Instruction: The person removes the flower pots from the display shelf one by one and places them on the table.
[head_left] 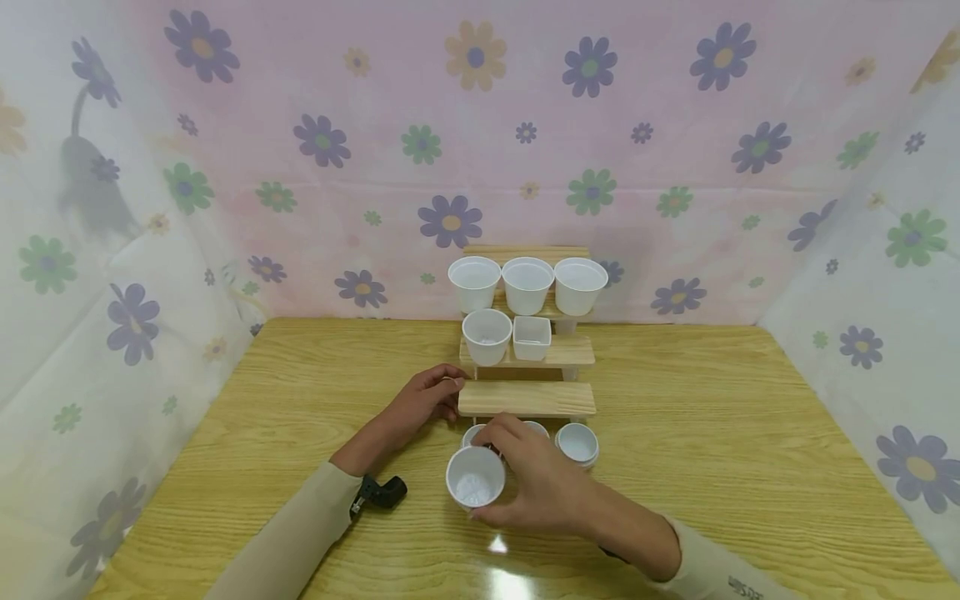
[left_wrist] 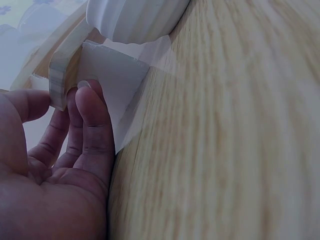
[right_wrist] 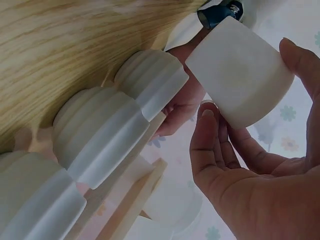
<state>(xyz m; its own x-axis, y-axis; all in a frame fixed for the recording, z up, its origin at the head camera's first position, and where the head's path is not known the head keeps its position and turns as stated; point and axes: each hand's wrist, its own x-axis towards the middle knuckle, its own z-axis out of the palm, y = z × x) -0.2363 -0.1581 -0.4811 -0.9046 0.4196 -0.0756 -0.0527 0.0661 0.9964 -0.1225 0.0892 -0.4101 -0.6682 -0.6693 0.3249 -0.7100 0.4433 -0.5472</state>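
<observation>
My right hand [head_left: 547, 483] holds a plain white pot [head_left: 476, 477] between thumb and fingers, in front of a tiered wooden stand [head_left: 527, 398]. In the right wrist view the pot's smooth side [right_wrist: 240, 75] faces the camera, and its inside is hidden there. At the stand's left end, my left hand [head_left: 420, 408] pinches the lowest board; the left wrist view shows the thumb against the board end [left_wrist: 59, 82] and the fingers behind it. Ribbed white pots [right_wrist: 100, 132] stand in a row before the stand, partly covered by my right hand in the head view.
Three round white pots [head_left: 527, 285] line the upper tier. Below them stand another round pot [head_left: 487, 337] and a square white pot [head_left: 532, 338]. A black device [head_left: 382, 493] is at my left wrist. A flowered cloth [head_left: 360, 208] hangs behind the wooden table [head_left: 690, 433].
</observation>
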